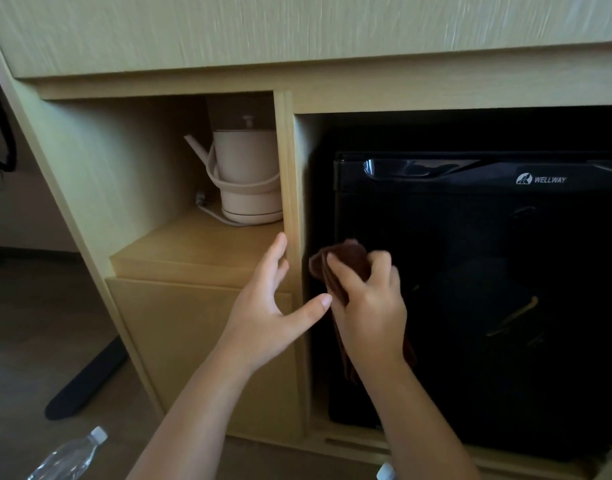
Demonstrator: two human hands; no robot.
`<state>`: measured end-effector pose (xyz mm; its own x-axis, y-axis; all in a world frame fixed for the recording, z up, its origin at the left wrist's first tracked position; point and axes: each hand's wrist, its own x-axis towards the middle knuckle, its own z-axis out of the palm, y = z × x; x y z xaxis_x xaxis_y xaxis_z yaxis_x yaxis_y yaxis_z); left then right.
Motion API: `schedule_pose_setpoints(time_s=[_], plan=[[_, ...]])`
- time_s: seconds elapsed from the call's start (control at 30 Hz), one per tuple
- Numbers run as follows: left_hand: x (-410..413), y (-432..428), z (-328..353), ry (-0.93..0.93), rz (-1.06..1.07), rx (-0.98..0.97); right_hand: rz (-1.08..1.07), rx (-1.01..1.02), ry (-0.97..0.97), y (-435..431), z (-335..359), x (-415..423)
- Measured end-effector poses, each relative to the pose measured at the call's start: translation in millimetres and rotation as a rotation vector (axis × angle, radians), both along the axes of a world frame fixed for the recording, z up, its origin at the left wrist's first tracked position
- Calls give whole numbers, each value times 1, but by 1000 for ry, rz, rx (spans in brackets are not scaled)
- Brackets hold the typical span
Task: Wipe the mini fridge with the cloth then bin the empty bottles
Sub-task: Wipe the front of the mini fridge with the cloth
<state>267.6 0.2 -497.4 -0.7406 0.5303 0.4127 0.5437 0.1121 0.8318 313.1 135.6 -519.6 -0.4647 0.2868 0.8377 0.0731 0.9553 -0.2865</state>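
Note:
A black mini fridge [488, 271] with a closed door stands in the right compartment of a wooden cabinet. My right hand [370, 306] grips a dark brown cloth [346, 261] against the left part of the fridge door. Part of the cloth hangs down below that hand. My left hand [266, 306] is open, fingers spread, with its fingertips at the cabinet's wooden divider [290, 202]. A clear plastic bottle [69, 457] with a white cap lies on the floor at the bottom left. Another white bottle cap [385, 472] shows at the bottom edge.
A pale electric kettle [245, 174] with its cord stands on a shelf in the left compartment. Below it is a closed wooden drawer front [180, 341]. A dark bar [86, 379] lies on the floor to the left. The cabinet's top panel [297, 32] overhangs above.

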Motion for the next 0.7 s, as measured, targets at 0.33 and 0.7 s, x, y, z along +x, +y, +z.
schedule_pose_setpoints(time_s=[0.33, 0.7], plan=[[-1, -2, -3, 16, 0, -26, -66, -307, 345, 35, 35, 4], [15, 26, -27, 192, 215, 70, 24, -159, 119, 42, -28, 26]])
